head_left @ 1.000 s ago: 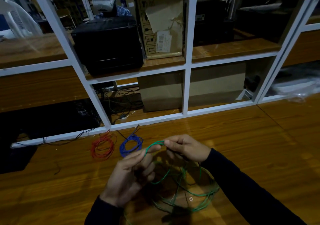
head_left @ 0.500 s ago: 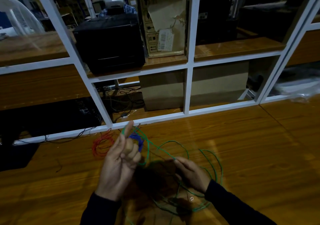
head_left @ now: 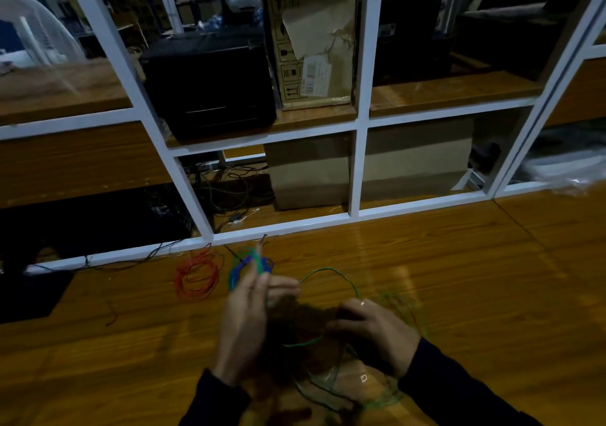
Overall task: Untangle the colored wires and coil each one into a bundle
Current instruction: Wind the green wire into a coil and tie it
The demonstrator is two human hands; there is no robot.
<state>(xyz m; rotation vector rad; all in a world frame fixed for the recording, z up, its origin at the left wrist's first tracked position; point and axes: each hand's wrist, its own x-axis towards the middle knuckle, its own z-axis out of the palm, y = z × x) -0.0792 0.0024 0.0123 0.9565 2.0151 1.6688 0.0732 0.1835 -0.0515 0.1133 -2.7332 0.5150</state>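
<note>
A long green wire [head_left: 331,272] loops loosely over the wooden floor [head_left: 459,294] between my hands. My left hand [head_left: 244,314] is raised with its fingers nearly straight, and turns of the green wire are wound around them near the tips. My right hand [head_left: 373,330] is lower on the right, fingers curled on a strand of the green wire. A coiled red wire [head_left: 196,276] lies on the floor to the left. A coiled blue wire [head_left: 236,270] lies just behind my left fingertips, partly hidden by them.
A white metal frame [head_left: 355,176] stands along the far edge of the floor. Behind it sit a black printer [head_left: 210,81], cardboard boxes [head_left: 311,35] and dark cables [head_left: 229,192]. A black mat [head_left: 29,294] lies at the left.
My left hand stays upright while green wire gathers around its fingers. My right hand has gone from beside the left hand down and right, then slightly farther right, drawing the wire along.
</note>
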